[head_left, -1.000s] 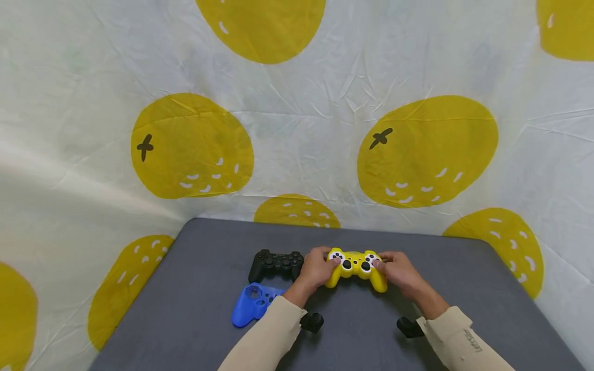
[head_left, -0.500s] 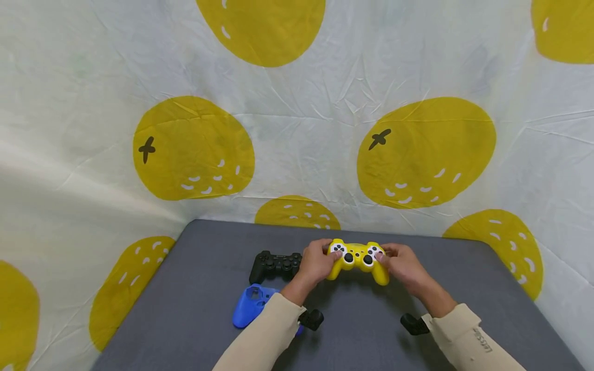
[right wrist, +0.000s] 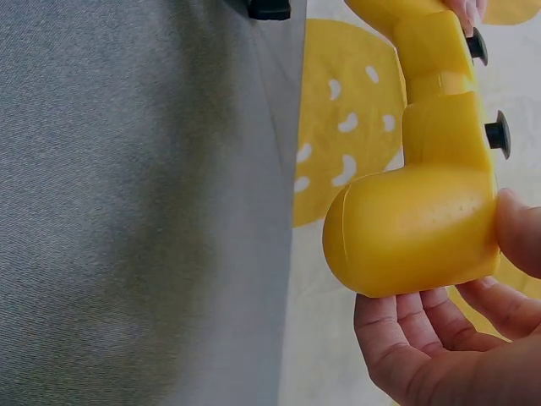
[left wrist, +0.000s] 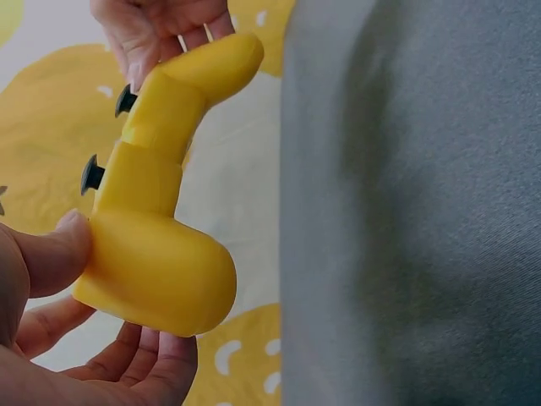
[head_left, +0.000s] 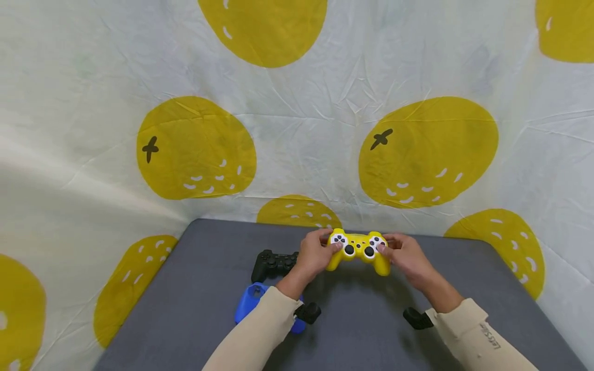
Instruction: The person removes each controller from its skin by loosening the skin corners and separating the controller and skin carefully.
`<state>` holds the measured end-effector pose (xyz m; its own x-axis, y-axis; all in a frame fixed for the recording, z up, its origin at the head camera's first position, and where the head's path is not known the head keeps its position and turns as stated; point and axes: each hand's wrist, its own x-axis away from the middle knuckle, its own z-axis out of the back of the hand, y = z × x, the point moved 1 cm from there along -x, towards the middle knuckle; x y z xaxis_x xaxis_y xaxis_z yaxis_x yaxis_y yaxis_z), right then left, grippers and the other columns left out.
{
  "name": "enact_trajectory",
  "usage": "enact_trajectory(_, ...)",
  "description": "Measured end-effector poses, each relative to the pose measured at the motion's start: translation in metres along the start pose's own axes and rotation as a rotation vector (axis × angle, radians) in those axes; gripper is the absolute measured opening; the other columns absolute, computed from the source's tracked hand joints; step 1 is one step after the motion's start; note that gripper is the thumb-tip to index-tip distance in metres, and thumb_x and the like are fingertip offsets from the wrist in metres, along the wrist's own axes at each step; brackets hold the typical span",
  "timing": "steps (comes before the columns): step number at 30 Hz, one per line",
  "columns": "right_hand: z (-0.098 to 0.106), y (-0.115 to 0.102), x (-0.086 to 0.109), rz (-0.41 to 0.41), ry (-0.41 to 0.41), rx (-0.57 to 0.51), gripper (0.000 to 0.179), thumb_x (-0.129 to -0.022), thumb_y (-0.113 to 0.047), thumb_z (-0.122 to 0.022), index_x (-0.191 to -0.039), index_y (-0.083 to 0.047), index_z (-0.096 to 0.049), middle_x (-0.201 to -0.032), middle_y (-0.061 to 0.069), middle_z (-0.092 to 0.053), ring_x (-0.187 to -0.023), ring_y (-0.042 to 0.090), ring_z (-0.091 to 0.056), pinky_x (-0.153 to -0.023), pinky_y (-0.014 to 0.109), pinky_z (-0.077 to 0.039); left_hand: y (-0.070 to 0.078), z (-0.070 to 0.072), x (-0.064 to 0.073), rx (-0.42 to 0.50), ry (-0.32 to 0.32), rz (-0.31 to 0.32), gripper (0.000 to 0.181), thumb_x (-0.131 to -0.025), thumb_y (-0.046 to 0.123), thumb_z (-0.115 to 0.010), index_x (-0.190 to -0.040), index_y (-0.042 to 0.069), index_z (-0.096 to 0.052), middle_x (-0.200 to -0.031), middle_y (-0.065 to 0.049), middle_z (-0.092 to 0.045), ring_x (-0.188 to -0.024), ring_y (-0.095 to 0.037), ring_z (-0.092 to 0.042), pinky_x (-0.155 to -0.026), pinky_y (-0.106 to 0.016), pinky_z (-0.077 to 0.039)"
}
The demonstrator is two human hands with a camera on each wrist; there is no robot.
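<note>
A yellow game controller with white button faces and two black thumbsticks is held above the table between both hands. My left hand grips its left end, thumb on the front face and fingers behind. At the opposite end my right hand holds it the same way. In the left wrist view the yellow controller shows its underside edge and grips, raised off the grey surface. The right wrist view has the controller with fingers curled beneath the near grip.
On the grey table, a black game controller lies left of the hands. Nearer sits a blue controller-shaped cover, partly hidden by the left forearm. Behind the table hangs a white cloth printed with yellow fruit.
Both hands have raised the yellow controller from close over the table, up and away toward the far edge. The left forearm now covers more of the blue cover and black controller.
</note>
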<state>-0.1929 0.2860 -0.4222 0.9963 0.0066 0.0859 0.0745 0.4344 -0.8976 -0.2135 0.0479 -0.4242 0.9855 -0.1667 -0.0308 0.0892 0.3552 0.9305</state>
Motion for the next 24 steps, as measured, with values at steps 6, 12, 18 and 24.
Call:
enact_trajectory(6, 0.001, -0.005, 0.002, 0.022, 0.003, -0.008, 0.055, -0.106, -0.018, -0.06, -0.15, 0.01, -0.044, -0.126, 0.022, -0.062, -0.1, 0.018, -0.061, -0.08, 0.025, -0.054, 0.005, 0.007, 0.0, -0.005, 0.008, -0.023, 0.051, -0.096, 0.025, -0.076, -0.143, 0.013, -0.063, -0.121, -0.015, -0.075, -0.096, -0.019, -0.073, -0.078, -0.031, -0.062)
enact_trajectory(12, 0.004, -0.013, 0.006, 0.053, 0.01, -0.021, 0.055, -0.105, -0.017, -0.063, -0.15, 0.01, -0.044, -0.128, 0.023, -0.061, -0.101, 0.017, -0.061, -0.081, 0.022, -0.054, 0.012, 0.016, 0.003, 0.025, -0.025, -0.022, 0.05, -0.096, 0.025, -0.076, -0.142, 0.014, -0.062, -0.117, -0.015, -0.076, -0.09, -0.017, -0.073, -0.076, -0.031, -0.062)
enact_trajectory(18, 0.005, -0.018, 0.011, 0.082, 0.015, -0.027, 0.055, -0.104, -0.016, -0.064, -0.149, 0.009, -0.044, -0.132, 0.025, -0.06, -0.1, 0.013, -0.063, -0.083, 0.019, -0.055, 0.015, 0.022, 0.005, 0.041, -0.056, -0.043, 0.049, -0.095, 0.021, -0.077, -0.141, 0.016, -0.061, -0.115, -0.013, -0.075, -0.09, -0.017, -0.072, -0.077, -0.031, -0.061)
enact_trajectory(24, 0.007, -0.022, 0.017, 0.142, 0.031, 0.005, 0.055, -0.102, -0.017, -0.068, -0.147, 0.008, -0.048, -0.132, 0.027, -0.062, -0.099, 0.011, -0.064, -0.084, 0.018, -0.055, 0.017, 0.028, 0.009, 0.001, -0.078, -0.093, 0.05, -0.094, 0.019, -0.079, -0.14, 0.016, -0.06, -0.116, -0.014, -0.074, -0.093, -0.02, -0.071, -0.081, -0.035, -0.061)
